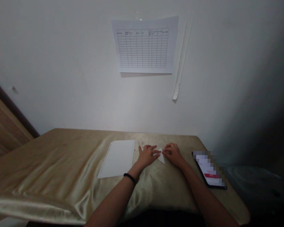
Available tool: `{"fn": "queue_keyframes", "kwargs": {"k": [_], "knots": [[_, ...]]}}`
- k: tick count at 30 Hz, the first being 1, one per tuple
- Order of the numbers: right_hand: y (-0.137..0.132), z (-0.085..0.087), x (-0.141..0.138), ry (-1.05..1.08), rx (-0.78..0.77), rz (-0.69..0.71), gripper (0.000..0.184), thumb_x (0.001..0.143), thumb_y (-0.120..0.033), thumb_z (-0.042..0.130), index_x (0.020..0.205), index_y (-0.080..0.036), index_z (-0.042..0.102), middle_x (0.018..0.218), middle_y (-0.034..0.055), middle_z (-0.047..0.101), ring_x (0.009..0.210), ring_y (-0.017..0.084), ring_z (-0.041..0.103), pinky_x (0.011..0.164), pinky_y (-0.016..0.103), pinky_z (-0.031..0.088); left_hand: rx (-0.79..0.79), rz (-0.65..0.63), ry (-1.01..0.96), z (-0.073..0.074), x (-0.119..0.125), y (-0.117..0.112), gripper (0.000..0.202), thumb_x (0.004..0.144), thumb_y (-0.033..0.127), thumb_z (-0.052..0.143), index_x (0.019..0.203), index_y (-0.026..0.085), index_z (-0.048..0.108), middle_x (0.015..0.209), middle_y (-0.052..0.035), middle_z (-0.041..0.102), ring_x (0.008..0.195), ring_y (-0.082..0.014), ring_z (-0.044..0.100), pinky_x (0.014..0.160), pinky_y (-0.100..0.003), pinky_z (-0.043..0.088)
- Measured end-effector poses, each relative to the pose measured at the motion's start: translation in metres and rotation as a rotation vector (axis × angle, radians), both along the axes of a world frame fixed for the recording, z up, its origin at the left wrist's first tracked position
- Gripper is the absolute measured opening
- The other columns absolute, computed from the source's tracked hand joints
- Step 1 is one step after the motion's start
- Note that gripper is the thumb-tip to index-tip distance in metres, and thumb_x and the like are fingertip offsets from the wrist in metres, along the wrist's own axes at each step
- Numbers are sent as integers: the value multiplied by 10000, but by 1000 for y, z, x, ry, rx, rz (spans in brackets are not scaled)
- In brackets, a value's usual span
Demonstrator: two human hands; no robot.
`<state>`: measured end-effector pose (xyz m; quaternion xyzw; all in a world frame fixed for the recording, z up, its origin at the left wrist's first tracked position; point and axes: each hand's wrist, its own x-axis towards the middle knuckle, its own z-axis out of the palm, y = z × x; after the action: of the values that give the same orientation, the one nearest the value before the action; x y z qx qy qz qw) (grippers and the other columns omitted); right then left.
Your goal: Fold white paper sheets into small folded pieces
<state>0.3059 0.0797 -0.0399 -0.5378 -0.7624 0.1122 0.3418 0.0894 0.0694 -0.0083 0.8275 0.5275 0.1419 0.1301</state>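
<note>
A small piece of folded white paper [162, 160], roughly triangular, lies on the cloth-covered table between my two hands. From its left side my left hand [147, 155] reaches in, fingers spread, with the thumb and index fingertips resting on the paper. My right hand [174, 154] is at the paper's upper right edge, its thumb and fingertips pinched together there. Part of the paper is hidden under the fingers. Around my left wrist is a black band [129, 178].
Left of my hands lies a white loose-leaf sheet [117, 159] with punched holes. A phone [209, 171] with a lit, partly blurred screen sits near the right edge of the table [61, 164]. Behind, a printed table sheet [144, 47] hangs on the white wall.
</note>
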Motion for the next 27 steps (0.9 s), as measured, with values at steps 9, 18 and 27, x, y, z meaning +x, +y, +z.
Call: {"fn": "queue_keyframes", "kwargs": {"k": [9,18,27], "knots": [[-1,2,1,-70,-28,38,95,837,-263,698,875,-281,784,1000,61,625,1047,235,522,965,386,418,16,3,-2,1,0,0,304,910,558,598,1210,545,645,1491,88,521,1375,-331,390,1091,-800,78],[-5,0,7,-38,-58,147,70,799,-241,722,801,-270,786,954,52,592,1012,219,532,973,386,429,43,4,-7,-2,-1,1,296,908,556,606,1199,539,653,1484,92,528,1369,-327,398,1088,-806,84],[-11,5,11,39,-111,230,27,751,-239,787,762,-264,784,983,54,584,1029,221,523,980,389,420,29,7,-29,-1,-1,0,292,902,537,623,1191,528,664,1480,90,533,1369,-330,395,1095,-800,73]]}}
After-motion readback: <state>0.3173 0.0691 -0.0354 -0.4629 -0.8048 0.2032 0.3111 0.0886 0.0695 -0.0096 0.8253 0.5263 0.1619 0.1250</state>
